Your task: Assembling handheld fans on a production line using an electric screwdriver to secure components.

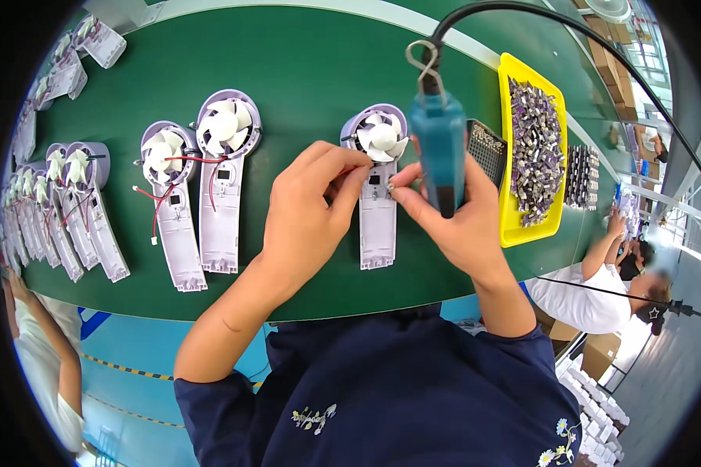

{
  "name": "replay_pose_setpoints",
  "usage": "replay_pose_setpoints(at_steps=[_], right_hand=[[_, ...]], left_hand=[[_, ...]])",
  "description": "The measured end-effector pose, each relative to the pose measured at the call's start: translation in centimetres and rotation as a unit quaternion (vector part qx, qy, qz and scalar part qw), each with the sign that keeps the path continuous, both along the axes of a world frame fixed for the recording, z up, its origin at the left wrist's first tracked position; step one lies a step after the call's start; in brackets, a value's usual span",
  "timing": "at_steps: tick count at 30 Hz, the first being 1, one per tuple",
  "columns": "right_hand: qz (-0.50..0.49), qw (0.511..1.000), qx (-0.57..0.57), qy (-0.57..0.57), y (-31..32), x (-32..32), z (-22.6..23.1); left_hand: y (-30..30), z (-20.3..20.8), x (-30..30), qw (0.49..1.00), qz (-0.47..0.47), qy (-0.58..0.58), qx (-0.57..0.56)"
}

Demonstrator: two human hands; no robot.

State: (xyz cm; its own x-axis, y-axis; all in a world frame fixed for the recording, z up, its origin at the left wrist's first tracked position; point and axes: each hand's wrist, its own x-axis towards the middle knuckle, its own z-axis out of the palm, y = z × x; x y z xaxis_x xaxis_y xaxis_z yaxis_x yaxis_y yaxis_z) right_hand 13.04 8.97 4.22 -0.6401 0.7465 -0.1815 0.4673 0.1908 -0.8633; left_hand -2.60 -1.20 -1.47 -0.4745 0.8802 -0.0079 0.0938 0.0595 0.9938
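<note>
Currently | pale-lilac fan casing (378, 218), white blades (382, 137) | left grip (310, 198): cannot tell | right grip (463, 226): pinching small part (392, 186)

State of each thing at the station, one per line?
Middle fan unit: casing open, fan blades up
Left hand: fingers bent, tips at the unit's left side
Right hand: fingers bent at its right side; grip unclear
Fan pair: casings open, red wires exposed
Teal tool: suspended, tip down
Yellow tray: heaped with small parts
</note>
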Motion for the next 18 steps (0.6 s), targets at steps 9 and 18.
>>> replay_pose_setpoints(at_steps=[9,18], right_hand=[[0.087,0.993,0.049,-0.062,0.8,-1.1,-0.7],[0.099,0.988,0.075,-0.089,0.9,-0.8,-1.1]], left_hand=[[0.4,-0.3,-0.2,0.999,0.012,0.009,0.031],[0.3,-0.4,-0.3,0.999,0.007,0.006,0.036]])
